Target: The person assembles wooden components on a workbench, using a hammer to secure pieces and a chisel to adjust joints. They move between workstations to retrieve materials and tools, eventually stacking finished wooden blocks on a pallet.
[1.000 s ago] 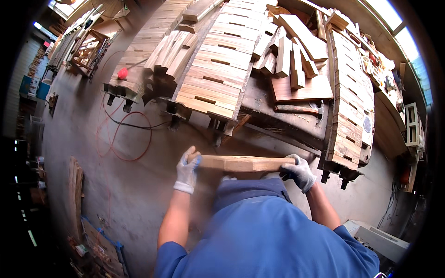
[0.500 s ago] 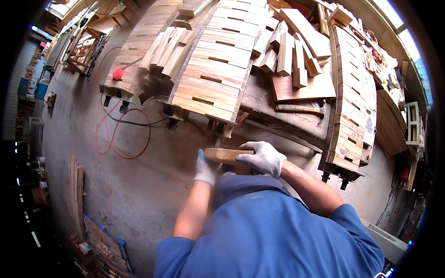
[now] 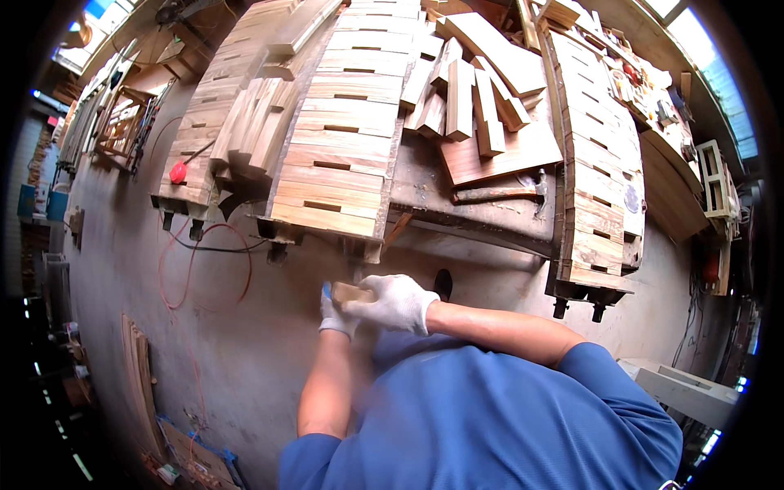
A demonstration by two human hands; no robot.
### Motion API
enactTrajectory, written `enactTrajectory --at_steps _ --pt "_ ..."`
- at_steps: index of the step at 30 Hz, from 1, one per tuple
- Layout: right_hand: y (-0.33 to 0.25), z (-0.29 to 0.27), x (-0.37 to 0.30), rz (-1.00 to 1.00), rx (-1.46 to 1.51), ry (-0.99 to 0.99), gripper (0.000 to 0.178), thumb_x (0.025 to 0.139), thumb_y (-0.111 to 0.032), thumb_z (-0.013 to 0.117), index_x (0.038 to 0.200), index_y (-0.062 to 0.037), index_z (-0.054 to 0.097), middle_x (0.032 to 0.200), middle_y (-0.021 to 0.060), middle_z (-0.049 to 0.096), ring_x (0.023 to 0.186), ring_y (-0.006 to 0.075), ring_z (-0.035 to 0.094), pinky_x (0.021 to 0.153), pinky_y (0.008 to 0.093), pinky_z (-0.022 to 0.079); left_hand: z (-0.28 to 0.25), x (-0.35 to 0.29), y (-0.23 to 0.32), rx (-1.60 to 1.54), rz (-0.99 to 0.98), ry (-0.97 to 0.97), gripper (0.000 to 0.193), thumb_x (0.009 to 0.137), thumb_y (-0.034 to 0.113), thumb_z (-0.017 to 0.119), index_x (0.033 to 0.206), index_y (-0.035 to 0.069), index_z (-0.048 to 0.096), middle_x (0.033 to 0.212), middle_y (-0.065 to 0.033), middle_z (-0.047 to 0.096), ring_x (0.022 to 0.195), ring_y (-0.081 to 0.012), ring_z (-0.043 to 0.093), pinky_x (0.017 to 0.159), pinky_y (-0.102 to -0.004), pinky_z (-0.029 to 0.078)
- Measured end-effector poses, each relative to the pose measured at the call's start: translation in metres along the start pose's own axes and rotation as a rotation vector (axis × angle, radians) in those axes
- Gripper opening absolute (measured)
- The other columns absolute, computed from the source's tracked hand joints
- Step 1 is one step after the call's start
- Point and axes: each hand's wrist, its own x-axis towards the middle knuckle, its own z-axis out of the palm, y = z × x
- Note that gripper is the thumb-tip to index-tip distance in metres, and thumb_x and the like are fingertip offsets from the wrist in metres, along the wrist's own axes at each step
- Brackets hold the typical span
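A short wooden block [image 3: 349, 293] is held in front of my body, over the concrete floor. White-gloved, my right hand [image 3: 400, 303] wraps round it from the right and hides most of its length. My left hand [image 3: 337, 317], in a white glove with blue at the fingertip, closes on the block's left end. The two hands are close together, and the left palm is partly out of sight. Beyond them, a row of slotted wooden pieces [image 3: 339, 175] lies along a narrow bench.
Loose wooden blocks [image 3: 460, 100] lie on a flat panel [image 3: 490, 157] on the bench ahead, near a hammer [image 3: 498, 193]. Another slotted row [image 3: 600, 204] runs along the right. A red hose [image 3: 249, 273] loops over the floor; planks [image 3: 139, 384] lie at left.
My right hand has slid leftward along the block, covering more of it and coming nearer my left hand. The block now looks turned end-on. The view has shifted slightly.
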Motion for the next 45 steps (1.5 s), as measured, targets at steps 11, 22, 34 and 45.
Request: enactTrajectory --at_steps 11,22,34,45 --pt "0.032 -0.022 -0.005 -0.065 0.253 -0.061 0.056 0.096 -0.045 0.073 0.132 -0.0023 0.070 0.105 0.0171 0.077 0.083 0.0233 0.074 0.080 0.0377 0.060 -0.028 0.045 0.009 1.099 0.537 -0.141 0.033 0.086 0.041 0.077 0.082 0.009 0.070 0.080 -0.0091 0.070 0.075 -0.0304 0.068 0.067 -0.0411 0.055" --pt "0.227 -0.088 -0.001 0.472 0.835 0.412 0.038 0.103 -0.036 0.069 0.125 -0.0046 0.067 0.093 0.0084 0.072 0.069 0.0202 0.070 0.062 0.0358 0.061 0.016 0.019 0.008 0.043 0.082 -0.084 0.048 0.102 0.059 0.047 0.116 0.018 0.068 0.109 -0.0093 0.072 0.097 -0.0349 0.070 0.087 -0.0547 0.061" --pt "0.326 -0.172 0.076 0.585 1.232 0.985 0.036 0.097 -0.038 0.078 0.115 -0.0069 0.069 0.090 0.0099 0.067 0.066 0.0269 0.069 0.052 0.0401 0.060 0.010 0.047 0.012 0.101 0.127 -0.291 0.046 0.102 0.057 0.049 0.127 0.023 0.067 0.126 -0.0037 0.068 0.109 -0.0341 0.067 0.091 -0.0623 0.061" --pt "0.359 -0.194 0.134 0.780 0.992 1.009 0.042 0.087 -0.047 0.081 0.107 -0.0121 0.068 0.084 0.0089 0.071 0.063 0.0245 0.069 0.052 0.0442 0.057 -0.117 0.052 -0.034 0.357 0.218 -0.060 0.074 0.100 0.079 0.042 0.123 0.012 0.062 0.105 -0.0168 0.067 0.096 -0.0426 0.068 0.083 -0.0579 0.061"
